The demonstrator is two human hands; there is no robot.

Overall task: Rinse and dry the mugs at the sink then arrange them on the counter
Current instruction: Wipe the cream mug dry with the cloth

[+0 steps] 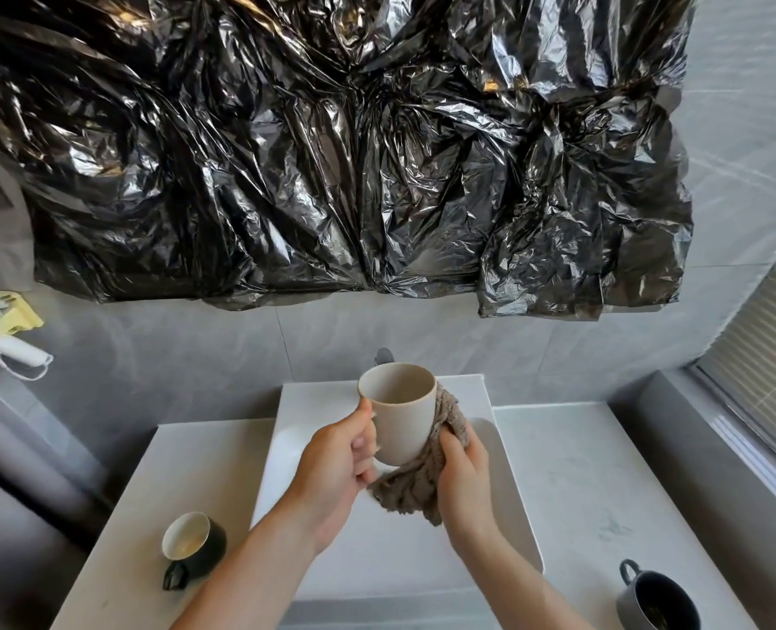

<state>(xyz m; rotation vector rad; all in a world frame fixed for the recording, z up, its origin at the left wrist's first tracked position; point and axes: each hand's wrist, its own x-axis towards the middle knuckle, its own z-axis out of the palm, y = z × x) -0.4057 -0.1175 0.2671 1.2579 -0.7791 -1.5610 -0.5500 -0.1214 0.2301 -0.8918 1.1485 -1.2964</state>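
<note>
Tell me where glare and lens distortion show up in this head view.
Head view: bright glare streaks across the crinkled black plastic on the wall; wide-angle distortion bows the window blind and counter edges outward; the beige mug and cloth at center stay sharp and evenly lit.

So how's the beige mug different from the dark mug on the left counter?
The beige mug is held over the sink, wrapped by a cloth; the dark mug stands on the counter, untouched. The beige mug is taller, the dark mug squatter. Both are upright.

Grey tiled wall, crinkled black plastic sheet, possibly window blinds right
</note>
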